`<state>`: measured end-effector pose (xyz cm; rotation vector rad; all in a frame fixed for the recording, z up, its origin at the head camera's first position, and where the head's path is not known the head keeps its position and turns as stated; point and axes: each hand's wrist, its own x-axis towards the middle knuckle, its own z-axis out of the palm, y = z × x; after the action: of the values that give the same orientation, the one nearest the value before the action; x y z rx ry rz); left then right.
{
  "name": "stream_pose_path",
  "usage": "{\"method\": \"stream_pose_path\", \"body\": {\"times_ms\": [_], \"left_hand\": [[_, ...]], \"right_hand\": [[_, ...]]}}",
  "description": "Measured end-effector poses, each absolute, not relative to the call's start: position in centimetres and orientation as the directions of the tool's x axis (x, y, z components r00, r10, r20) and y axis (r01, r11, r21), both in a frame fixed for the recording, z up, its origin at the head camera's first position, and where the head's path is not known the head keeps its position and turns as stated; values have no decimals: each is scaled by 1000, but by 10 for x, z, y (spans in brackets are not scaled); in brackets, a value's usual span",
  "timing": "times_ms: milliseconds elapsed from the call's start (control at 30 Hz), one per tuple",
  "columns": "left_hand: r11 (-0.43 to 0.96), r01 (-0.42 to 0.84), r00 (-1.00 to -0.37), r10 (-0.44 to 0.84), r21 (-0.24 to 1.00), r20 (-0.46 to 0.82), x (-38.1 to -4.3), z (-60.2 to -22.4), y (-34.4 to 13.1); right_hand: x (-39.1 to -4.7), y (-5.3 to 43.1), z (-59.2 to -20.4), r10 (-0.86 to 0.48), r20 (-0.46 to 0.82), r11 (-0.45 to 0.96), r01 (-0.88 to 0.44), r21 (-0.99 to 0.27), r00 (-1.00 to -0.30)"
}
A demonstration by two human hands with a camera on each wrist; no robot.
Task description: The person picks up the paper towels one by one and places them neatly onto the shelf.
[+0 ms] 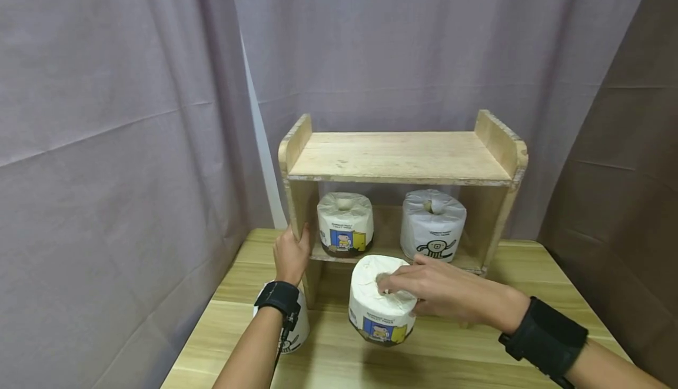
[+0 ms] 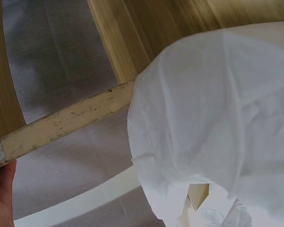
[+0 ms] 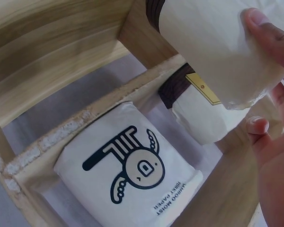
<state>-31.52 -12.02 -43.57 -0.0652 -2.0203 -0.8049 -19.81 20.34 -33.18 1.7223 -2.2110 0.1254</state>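
Observation:
My right hand (image 1: 439,286) grips a wrapped toilet paper roll (image 1: 365,303) in front of the shelf's lower opening, with fingers at its core hole. That roll hangs above the table, its blue and yellow picture facing me. My left hand (image 1: 291,253) holds the left side panel of the small wooden shelf (image 1: 397,156). On the middle board stand two more rolls: one with a blue-yellow print (image 1: 339,212) at left, and one with a line-drawn figure (image 3: 128,165) at right. Another roll (image 2: 194,113) stands on the table beneath my left wrist, partly hidden by it in the head view.
The shelf stands on a wood-grain table (image 1: 212,342). Its raised side ends (image 1: 503,142) rise above the top board. Grey curtains (image 1: 132,171) hang behind and at the left, and a brown cloth (image 1: 620,189) hangs at the right.

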Motion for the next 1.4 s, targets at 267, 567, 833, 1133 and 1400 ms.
{"method": "stream_pose_path", "body": {"times_ms": [267, 567, 833, 1133, 1400], "left_hand": [[783, 346, -570, -261, 516, 779, -314, -436, -122], [784, 340, -576, -263, 520, 774, -314, -438, -121], [782, 339, -574, -268, 522, 774, -315, -437, -120], [783, 337, -571, -271, 523, 775, -315, -436, -119], [782, 334, -580, -270, 527, 769, -315, -437, -120]], "right_hand": [[-195, 204, -323, -933, 300, 256, -954, 159, -200], [-191, 207, -311, -934, 281, 268, -952, 145, -220], [-189, 212, -303, -930, 284, 278, -952, 128, -233], [-190, 216, -290, -926, 330, 233, -965, 118, -183], [-190, 219, -281, -918, 368, 211, -968, 137, -148]]}}
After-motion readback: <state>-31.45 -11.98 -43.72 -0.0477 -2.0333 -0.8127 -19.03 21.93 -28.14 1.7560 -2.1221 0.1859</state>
